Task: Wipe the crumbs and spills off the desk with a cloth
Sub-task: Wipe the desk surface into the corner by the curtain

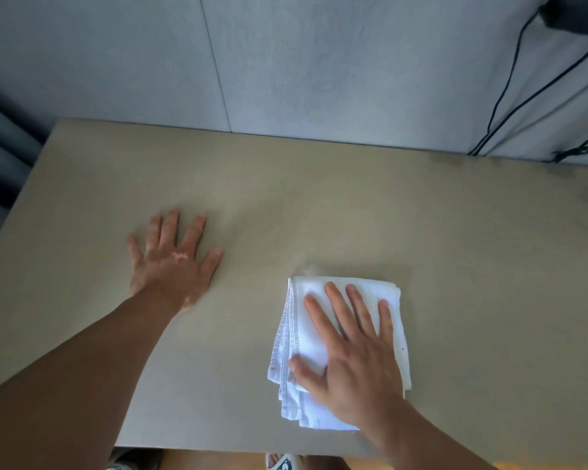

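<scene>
Beige desk (319,198): right hand (350,357) flat on cloth (306,340), left hand (170,262) splayed.

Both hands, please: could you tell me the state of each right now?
Left hand: open, flat on beige desk.
Right hand: open, pressing folded white cloth.

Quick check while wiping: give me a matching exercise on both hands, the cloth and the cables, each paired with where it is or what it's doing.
Things:
1. left hand
2. right hand
3. cloth
4. cables

Places or states:
a. white, folded, lying on the desk
b. black, running down the wall at far right
c. flat on bare desk
d. pressing flat on the cloth

Pairs: 1-c, 2-d, 3-a, 4-b
</scene>
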